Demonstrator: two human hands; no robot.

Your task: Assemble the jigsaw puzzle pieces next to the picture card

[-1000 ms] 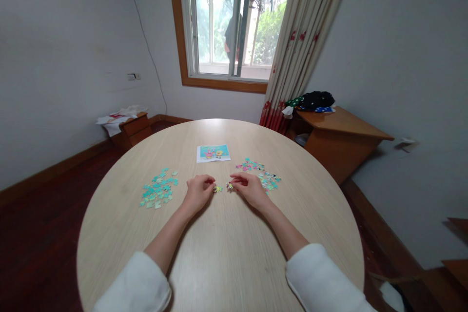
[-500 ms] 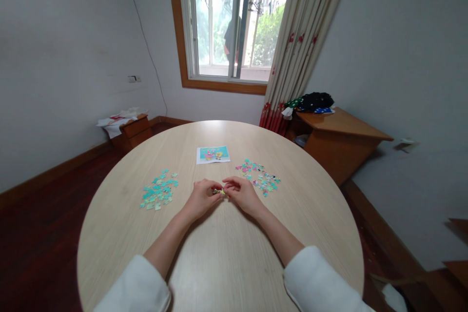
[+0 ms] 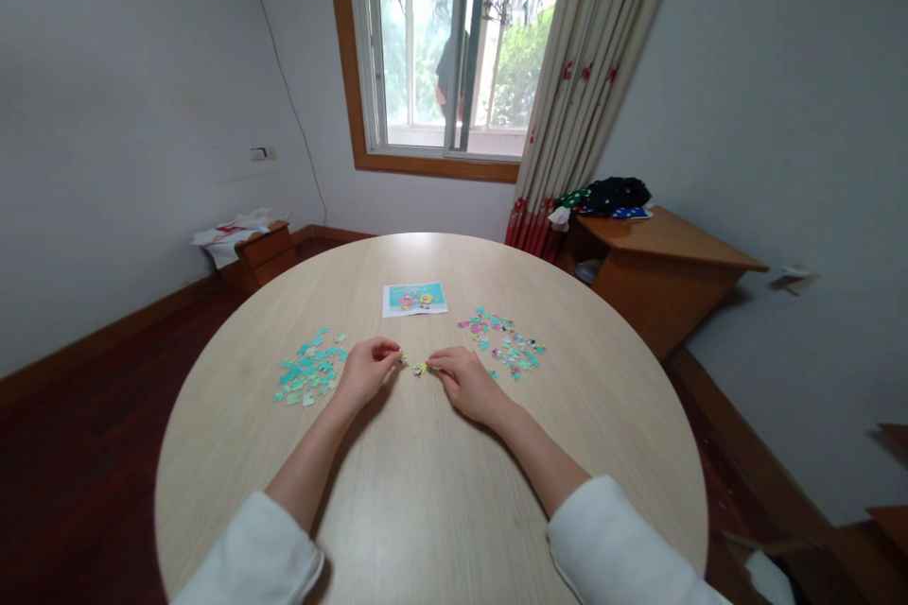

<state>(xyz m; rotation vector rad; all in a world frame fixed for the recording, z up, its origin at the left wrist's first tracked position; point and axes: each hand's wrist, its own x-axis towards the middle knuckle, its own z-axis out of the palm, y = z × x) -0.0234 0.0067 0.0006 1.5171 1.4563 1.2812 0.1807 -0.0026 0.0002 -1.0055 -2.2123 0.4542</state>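
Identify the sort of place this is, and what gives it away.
Probably a room in a home: a sliding window with a long flower-patterned curtain, cloth heaped on wooden furniture, and a round table with loose puzzle pieces.

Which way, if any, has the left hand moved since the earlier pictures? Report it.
Yes: the left hand has moved to the left, judged against the picture card.
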